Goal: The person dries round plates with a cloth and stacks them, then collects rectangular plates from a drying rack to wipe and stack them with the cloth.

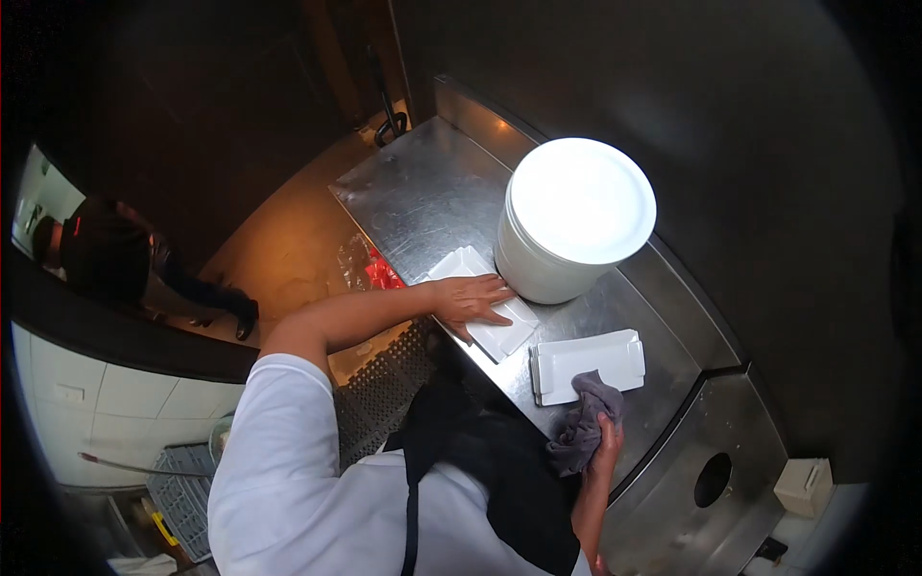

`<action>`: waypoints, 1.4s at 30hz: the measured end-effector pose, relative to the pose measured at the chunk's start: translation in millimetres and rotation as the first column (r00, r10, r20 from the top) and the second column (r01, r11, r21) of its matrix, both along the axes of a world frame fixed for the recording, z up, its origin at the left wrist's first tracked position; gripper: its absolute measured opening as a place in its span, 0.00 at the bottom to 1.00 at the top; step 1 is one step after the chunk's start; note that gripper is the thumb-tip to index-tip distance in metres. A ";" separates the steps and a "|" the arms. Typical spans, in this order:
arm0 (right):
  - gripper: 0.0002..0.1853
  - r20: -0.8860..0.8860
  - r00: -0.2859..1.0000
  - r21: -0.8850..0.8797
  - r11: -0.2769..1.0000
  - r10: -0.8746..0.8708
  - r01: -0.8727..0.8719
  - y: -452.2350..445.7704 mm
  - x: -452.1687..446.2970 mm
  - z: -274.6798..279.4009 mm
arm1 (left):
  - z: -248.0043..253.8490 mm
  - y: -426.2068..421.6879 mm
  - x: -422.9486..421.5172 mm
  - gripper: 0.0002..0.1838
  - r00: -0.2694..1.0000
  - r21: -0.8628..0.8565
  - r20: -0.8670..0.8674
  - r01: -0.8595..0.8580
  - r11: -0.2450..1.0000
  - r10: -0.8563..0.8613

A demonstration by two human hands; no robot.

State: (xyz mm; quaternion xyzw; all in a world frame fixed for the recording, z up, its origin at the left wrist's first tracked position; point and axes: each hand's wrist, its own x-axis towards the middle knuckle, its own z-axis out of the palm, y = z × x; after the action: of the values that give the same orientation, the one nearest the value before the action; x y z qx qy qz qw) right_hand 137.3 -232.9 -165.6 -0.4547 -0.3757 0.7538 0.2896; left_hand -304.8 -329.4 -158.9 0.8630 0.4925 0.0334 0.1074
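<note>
"Your white sleeve point(274, 413) comes nearest, your black apron point(538, 518) beside it. Where is your cloth?"

"Bunched in your right hand point(605, 442), your fingers curled round it. That grey-purple cloth point(584, 422) laps over the near edge of one set of white rectangular dishes point(588, 357), which looks like a small stack."

"And your other grip?"

"Released: your left hand point(471, 302) lies flat, fingers spread, on a second set of white dishes point(515, 335), clasping nothing. Both sets rest close to the near edge of your counter point(408, 192)."

"Then your downward pressure should be light and even, I'd say. A sideways push could slide the dishes towards your body and off that edge."

"Agreed. I'd have you gather the loose folds into your right palm too; a trailing corner could snag a rim."

"Mind the tall white bucket point(567, 230) as well. It is lidded and stands just beyond your left fingertips, so small strokes seem safer there."

"Further out, to your right, is a steel basin point(663, 518) with a dark round hole. On your far left, well apart from you, another person point(106, 250) in dark clothes is at the edge of view."
</note>
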 end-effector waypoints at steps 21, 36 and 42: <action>0.26 -0.099 0.924 0.383 0.843 -0.369 0.378 112.7 -39.6 18.4 | -6.5 -36.9 148.4 0.56 0.802 0.120 0.408 -0.521 0.845 0.437; 0.19 0.676 0.736 0.736 -0.017 -0.031 -0.677 31.7 -66.6 -2.0 | -38.2 -0.4 226.3 0.68 0.544 0.037 0.591 -0.756 0.654 0.596; 0.21 0.723 0.547 0.615 0.032 -0.422 -0.788 130.9 -29.8 12.3 | -31.7 -0.4 227.6 0.74 0.576 0.003 0.524 -0.738 0.675 0.628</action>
State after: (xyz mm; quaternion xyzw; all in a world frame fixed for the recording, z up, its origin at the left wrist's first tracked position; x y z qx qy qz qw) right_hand 107.5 -101.9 -153.3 -0.3358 -0.9245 0.0136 0.1800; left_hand -77.1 -329.8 -190.6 0.5728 0.7379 0.3402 0.1082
